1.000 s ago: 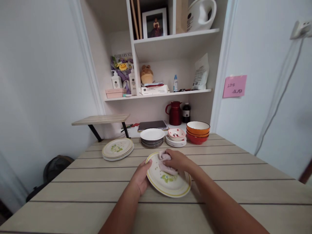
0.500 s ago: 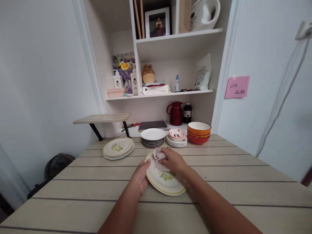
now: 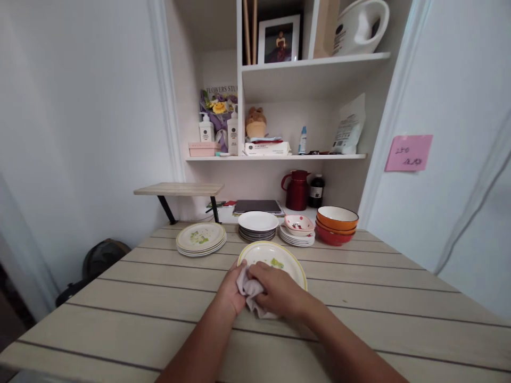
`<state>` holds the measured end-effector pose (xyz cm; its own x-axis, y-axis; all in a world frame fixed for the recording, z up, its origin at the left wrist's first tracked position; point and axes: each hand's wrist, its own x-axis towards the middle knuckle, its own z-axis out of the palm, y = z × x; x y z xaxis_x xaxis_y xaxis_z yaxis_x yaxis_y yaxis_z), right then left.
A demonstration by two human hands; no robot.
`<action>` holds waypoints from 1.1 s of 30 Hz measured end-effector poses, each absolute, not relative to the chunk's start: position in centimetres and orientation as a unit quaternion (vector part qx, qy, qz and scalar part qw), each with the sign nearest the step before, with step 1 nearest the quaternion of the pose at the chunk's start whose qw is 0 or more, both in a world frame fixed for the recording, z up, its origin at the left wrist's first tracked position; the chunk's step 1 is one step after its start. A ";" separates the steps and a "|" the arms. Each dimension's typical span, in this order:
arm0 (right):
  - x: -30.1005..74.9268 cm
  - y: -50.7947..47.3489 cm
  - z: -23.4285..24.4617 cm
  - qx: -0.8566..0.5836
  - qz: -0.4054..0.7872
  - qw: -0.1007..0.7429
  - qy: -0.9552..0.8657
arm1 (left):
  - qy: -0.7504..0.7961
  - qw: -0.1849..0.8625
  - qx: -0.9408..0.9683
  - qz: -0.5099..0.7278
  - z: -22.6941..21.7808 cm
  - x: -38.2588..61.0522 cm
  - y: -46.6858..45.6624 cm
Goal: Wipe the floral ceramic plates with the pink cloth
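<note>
A cream plate [image 3: 279,259] with a yellow rim and a green pattern lies on the wooden table [image 3: 359,314] in front of me. My right hand [image 3: 279,295] is closed on a pale pink cloth [image 3: 250,291], pressing it on the plate's near left part. My left hand [image 3: 230,291] grips the plate's left edge, its fingers curled over the rim next to the cloth.
Behind the plate stand a stack of matching plates [image 3: 200,239], a stack of grey plates [image 3: 257,225], small white plates with a pink dish [image 3: 297,230], and orange and red bowls [image 3: 337,225]. Shelves with a red jug [image 3: 297,190] and bottles rise behind.
My right hand has dragged the cloth from the plate's far side to its near left edge. The camera has turned a little to the left and the plate sits flatter.
</note>
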<state>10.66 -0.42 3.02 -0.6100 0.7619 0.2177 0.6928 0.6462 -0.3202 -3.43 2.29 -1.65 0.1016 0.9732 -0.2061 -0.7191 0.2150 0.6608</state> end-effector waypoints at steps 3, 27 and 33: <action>10.5 0.5 2.8 -0.420 0.083 0.195 -0.883 | 0.307 0.717 0.207 0.591 -1.5 -3.4 2.3; 12.1 2.3 2.2 -0.576 -0.031 0.154 -0.802 | 0.290 0.723 0.189 0.597 -1.6 -3.5 2.6; 10.4 0.9 2.9 -0.492 -0.002 0.181 -0.852 | 0.272 0.733 0.194 0.592 -1.5 -3.3 2.9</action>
